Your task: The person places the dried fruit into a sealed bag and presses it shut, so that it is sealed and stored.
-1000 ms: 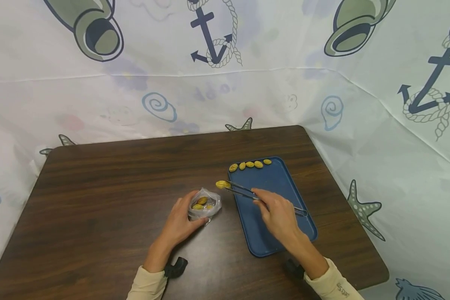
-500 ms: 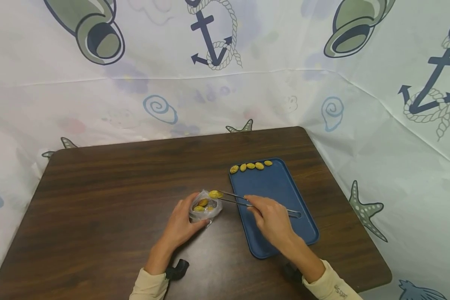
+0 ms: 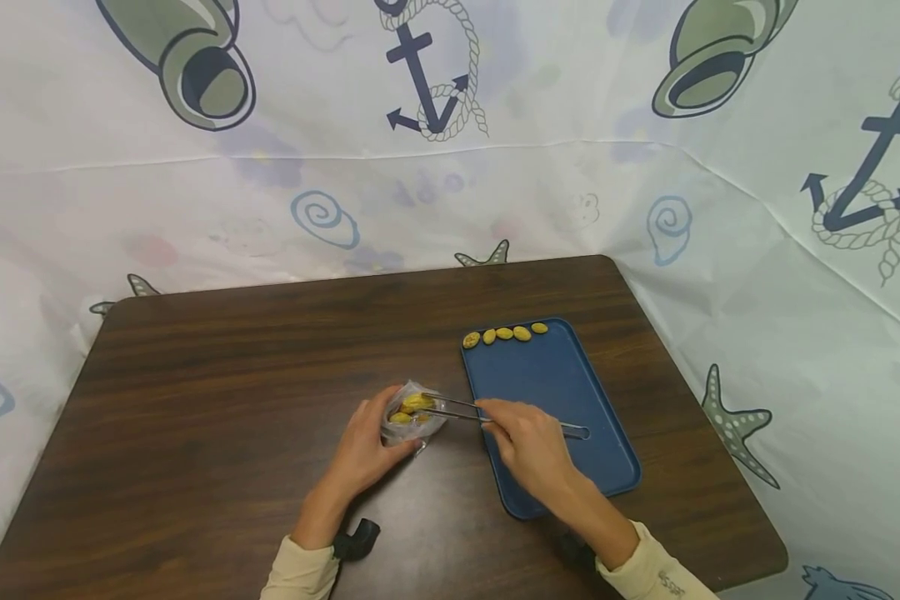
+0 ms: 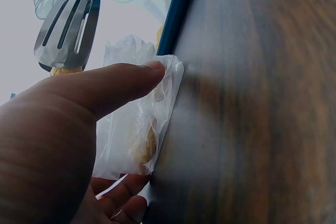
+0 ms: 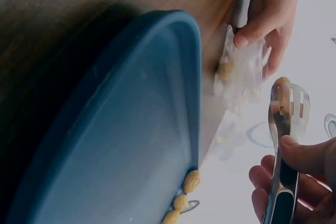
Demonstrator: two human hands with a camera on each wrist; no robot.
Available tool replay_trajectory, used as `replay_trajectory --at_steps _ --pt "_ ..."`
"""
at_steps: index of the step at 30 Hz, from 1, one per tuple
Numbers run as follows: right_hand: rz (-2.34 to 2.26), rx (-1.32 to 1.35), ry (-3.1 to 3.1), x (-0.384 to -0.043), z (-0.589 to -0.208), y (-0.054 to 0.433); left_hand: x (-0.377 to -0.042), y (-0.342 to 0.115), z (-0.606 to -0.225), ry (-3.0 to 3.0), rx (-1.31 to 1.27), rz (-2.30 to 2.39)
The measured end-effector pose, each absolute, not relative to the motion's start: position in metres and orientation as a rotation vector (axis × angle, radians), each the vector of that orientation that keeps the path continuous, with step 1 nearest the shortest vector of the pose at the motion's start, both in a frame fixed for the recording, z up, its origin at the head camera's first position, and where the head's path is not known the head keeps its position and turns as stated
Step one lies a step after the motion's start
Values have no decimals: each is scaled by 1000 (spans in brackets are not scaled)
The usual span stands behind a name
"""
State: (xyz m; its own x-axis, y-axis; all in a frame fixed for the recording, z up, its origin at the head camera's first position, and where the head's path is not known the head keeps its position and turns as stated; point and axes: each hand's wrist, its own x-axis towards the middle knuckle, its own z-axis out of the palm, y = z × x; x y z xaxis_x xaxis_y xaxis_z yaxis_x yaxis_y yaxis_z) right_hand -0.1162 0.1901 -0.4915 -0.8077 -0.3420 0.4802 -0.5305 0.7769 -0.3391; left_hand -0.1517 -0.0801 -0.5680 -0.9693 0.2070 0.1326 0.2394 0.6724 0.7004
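Observation:
My left hand (image 3: 360, 446) grips a small clear plastic bag (image 4: 121, 135) on the table, thumb on the near side and fingers on the far side. Inside the open-topped bag lie a few yellow-brown oval nut-like pieces (image 3: 400, 417). My right hand (image 3: 532, 442) holds metal tongs (image 4: 51, 55) with slotted ends. Between the tong tips sits another nut-like piece (image 5: 282, 80), which in the head view overlaps the bag's mouth. Both wrist views show the tips above the bag's top.
A blue tray (image 3: 540, 375) lies to the right of the bag, under my right hand. Several similar pieces (image 3: 504, 333) form a row along its far edge. The brown table (image 3: 255, 375) meets a patterned cloth backdrop (image 3: 390, 200).
My right hand has moved left and slightly nearer, bringing the tongs and their nut-like piece from the tray's left edge to the bag's mouth. My left hand keeps its hold on the bag.

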Motion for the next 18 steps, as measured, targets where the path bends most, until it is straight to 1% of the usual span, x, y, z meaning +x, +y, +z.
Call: replay_trajectory --at_steps 18 --pt "660 652 -2594 -119 -492 186 -153 -79 -567 -2797 -399 -1190"
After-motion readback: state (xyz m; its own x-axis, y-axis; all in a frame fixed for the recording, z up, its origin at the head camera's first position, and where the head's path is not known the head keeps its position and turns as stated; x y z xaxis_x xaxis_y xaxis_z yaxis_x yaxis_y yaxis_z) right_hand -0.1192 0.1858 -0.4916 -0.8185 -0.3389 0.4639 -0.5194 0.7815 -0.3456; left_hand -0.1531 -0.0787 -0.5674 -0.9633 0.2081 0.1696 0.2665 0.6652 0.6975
